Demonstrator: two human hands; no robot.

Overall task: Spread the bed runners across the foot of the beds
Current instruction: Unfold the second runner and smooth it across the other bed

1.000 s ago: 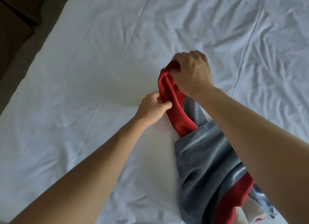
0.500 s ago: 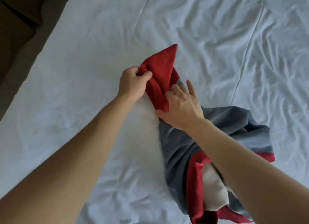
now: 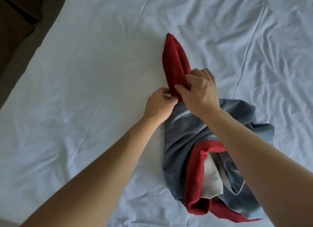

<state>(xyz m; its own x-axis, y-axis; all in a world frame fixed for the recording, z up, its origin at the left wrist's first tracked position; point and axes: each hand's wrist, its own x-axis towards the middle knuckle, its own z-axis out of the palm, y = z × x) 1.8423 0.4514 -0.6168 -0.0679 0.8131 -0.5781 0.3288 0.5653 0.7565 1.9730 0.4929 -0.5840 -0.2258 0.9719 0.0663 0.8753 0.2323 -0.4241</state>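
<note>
on the white bed sheet [image 3: 88, 84], a little right of the middle of the view, lies the bed runner [image 3: 189, 135], bunched and only partly unrolled; its far end runs out as a narrow red strip, folded lengthwise and tapering to a point away from the person; its near part is a crumpled heap of grey cloth with a soft sheen, red borders and a pale lining showing inside a fold; one thin light piping line edges the grey at the near right; the left hand [image 3: 159, 106] pinches the red strip's left edge between thumb and curled fingers, right where red meets grey; the right hand [image 3: 201, 91] sits just beside it, touching the strip from the right, its thumb and curled fingers gripping the red fold; both bare forearms reach in from the near edge, the right one crossing over the grey heap; the sheet is thin and matte, lightly creased to the left and heavily wrinkled to the right and far right, with a long straight fold line running through it; broad open sheet spreads to the left of the runner and beyond its tip; the bed's left edge runs diagonally at the far left, and past it lies a dark brown floor [image 3: 15, 32].
</note>
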